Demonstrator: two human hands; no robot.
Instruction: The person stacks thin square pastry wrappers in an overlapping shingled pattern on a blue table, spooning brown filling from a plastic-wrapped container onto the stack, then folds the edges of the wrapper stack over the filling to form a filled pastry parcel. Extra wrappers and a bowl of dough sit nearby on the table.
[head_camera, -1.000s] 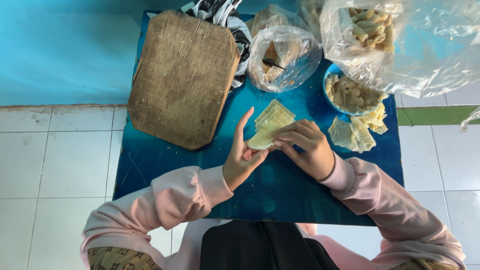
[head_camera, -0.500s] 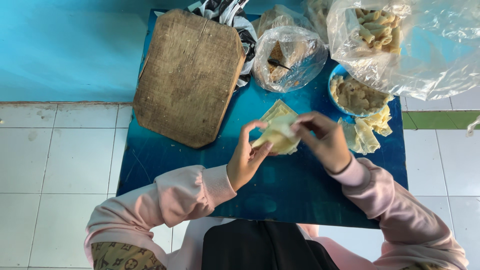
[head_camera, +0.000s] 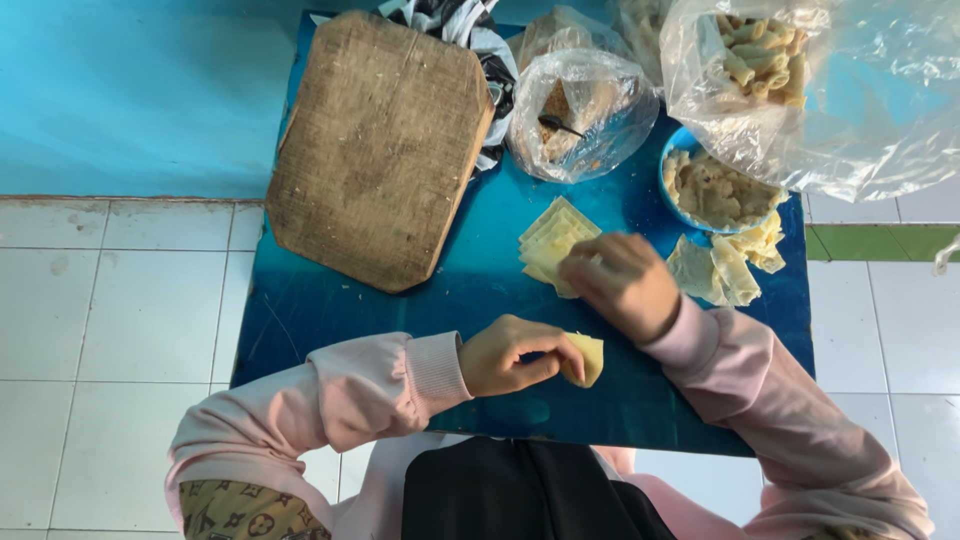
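Observation:
My left hand pinches a pale yellow dough wrapper just above the near part of the blue table. My right hand rests palm down on a small stack of square dough wrappers in the middle of the table, covering its near edge. Both arms wear pink sleeves. To the right of that hand lie several crumpled wrappers, and behind them a blue bowl holds a beige filling.
A worn wooden cutting board leans across the table's far left. A clear plastic bag with crumbs and a dark spoon stands at the back. A large clear bag of rolled pieces fills the far right. White tiled floor surrounds the table.
My left hand has drawn back toward me with one wrapper. My right hand has gone down onto the stack, which both hands held up earlier.

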